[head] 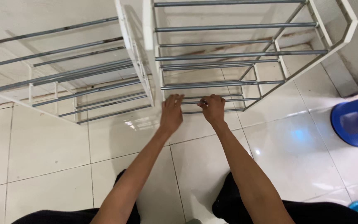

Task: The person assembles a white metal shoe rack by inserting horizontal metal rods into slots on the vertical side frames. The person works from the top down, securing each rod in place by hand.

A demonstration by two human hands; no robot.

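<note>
A second rack (pixel 67 74) stands left on white floor tiles (pixel 42 145); a blue bucket (pixel 355 124) sits right.

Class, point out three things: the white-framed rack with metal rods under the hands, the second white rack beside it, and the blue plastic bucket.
white-framed rack with metal rods (pixel 237 54), head view, a middle rod.
second white rack (pixel 63 76), head view, rod.
blue plastic bucket (pixel 355 122), head view, side wall.

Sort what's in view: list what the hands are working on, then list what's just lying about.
In hand:
- left hand, at the lowest rods
- right hand, gripping a low metal rod
- right-side white rack

Lying about:
- second white rack to the left
- blue bucket at the right edge
- tiled floor
</note>
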